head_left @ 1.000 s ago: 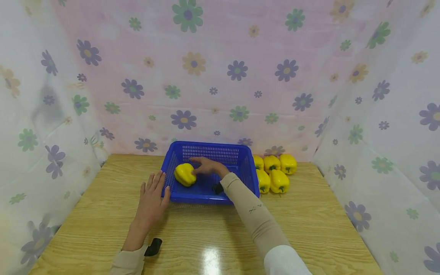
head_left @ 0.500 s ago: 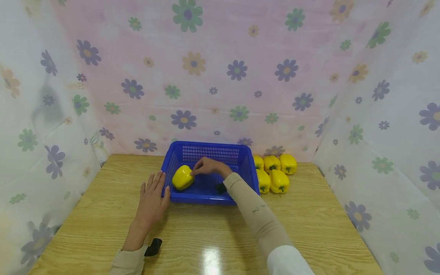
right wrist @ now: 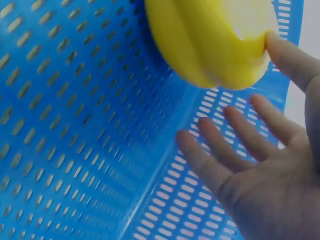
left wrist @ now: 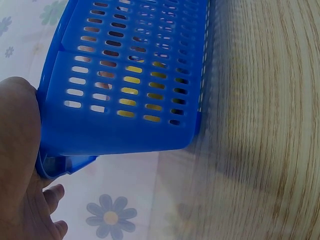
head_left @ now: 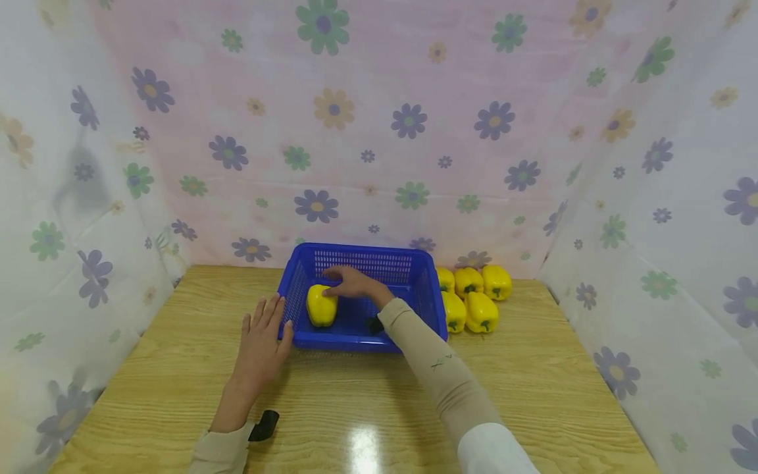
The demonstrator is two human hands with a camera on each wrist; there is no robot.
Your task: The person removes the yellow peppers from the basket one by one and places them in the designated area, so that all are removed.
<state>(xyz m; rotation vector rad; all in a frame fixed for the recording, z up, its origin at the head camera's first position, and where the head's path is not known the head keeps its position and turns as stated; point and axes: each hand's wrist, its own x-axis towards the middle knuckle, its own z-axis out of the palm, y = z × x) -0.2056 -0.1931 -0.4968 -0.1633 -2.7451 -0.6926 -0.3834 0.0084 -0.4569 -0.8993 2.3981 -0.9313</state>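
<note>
One yellow bell pepper (head_left: pixel 321 308) lies inside the blue plastic basket (head_left: pixel 355 341), at its left end. My right hand (head_left: pixel 353 285) reaches into the basket beside this pepper. In the right wrist view the thumb tip touches the pepper's side, while the other fingers (right wrist: pixel 242 135) are spread loosely below it, apart from its skin. My left hand (head_left: pixel 260 345) rests on the basket's left rim with its fingers straight. Through the slots of the basket wall (left wrist: pixel 100 132), the left wrist view shows some of the pepper's yellow.
Several more yellow bell peppers (head_left: pixel 481 313) stand grouped just right of the basket on the wooden table (head_left: pixel 331 408). Flower-patterned cloth (head_left: pixel 379 131) hangs behind and at both sides. Black wrist gear (head_left: pixel 264 426) is strapped at the left wrist.
The pepper in the basket has turned and shifted slightly, now pointing more toward the front. My right hand's fingers came together, then spread again. My left hand stays put on the rim.
</note>
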